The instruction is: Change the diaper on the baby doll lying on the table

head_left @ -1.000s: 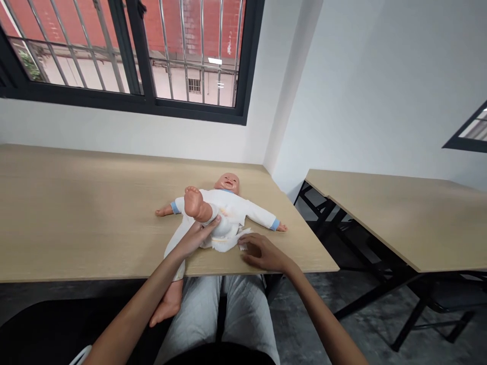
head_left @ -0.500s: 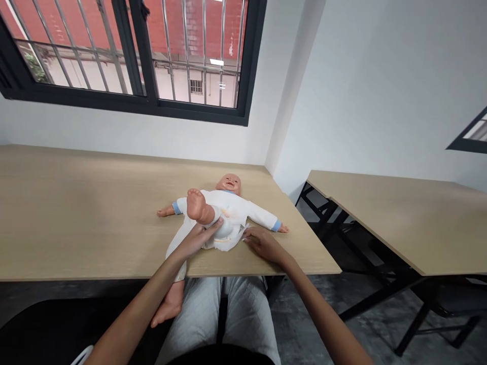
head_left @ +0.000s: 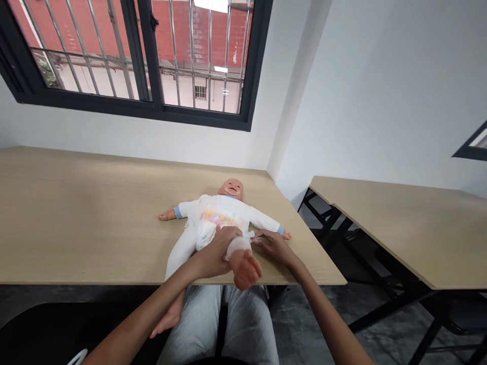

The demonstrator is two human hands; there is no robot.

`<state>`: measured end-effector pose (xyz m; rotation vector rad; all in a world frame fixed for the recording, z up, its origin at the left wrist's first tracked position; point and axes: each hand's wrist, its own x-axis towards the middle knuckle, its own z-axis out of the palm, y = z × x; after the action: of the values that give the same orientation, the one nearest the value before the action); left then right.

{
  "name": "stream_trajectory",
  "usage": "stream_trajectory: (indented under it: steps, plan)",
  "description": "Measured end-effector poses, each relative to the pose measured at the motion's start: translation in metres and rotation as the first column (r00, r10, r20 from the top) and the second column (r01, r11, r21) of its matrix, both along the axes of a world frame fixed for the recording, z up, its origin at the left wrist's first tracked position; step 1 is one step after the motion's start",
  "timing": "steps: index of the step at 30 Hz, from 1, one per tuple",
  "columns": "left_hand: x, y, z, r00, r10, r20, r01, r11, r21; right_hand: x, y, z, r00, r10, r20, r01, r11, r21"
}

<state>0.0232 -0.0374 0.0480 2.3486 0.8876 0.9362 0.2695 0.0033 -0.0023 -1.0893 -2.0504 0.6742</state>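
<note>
Desk's (head_left: 95,228) near edge: I have left hand (head_left: 215,253) grasping baby doll (head_left: 228,207) by one leg (head_left: 239,246), right hand (head_left: 274,246) pinching white material (head_left: 249,235).

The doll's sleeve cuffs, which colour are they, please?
The cuffs are light blue, best seen in the head view.

Forearms (head_left: 152,309) forward and inward — left hand (head_left: 217,253) in a curled grip, right hand (head_left: 276,246) near it, fingers (head_left: 265,234) bent.
</note>
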Motion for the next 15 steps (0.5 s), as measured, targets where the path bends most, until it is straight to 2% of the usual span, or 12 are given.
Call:
stream_trajectory:
  steps: [3,8,12,15]
  plan:
    - [0.004,-0.003,0.000,0.976,-0.045,-0.213,0.062,0.996,0.070,0.006,0.000,0.007,0.996,-0.018,-0.084,0.024,0.998,0.065]
    - [0.016,-0.001,-0.008,0.860,0.030,-0.510,0.063,0.984,0.164,0.011,0.001,0.016,0.996,0.039,-0.084,-0.018,0.971,0.237]
    - [0.023,0.000,-0.014,0.803,0.108,-0.586,0.049,0.968,0.246,0.003,0.001,0.020,0.995,0.085,-0.045,-0.069,0.956,0.284]
    - [0.027,0.002,-0.012,0.771,0.183,-0.610,0.023,0.949,0.314,-0.002,0.001,0.024,0.996,0.095,-0.001,-0.090,0.953,0.289]
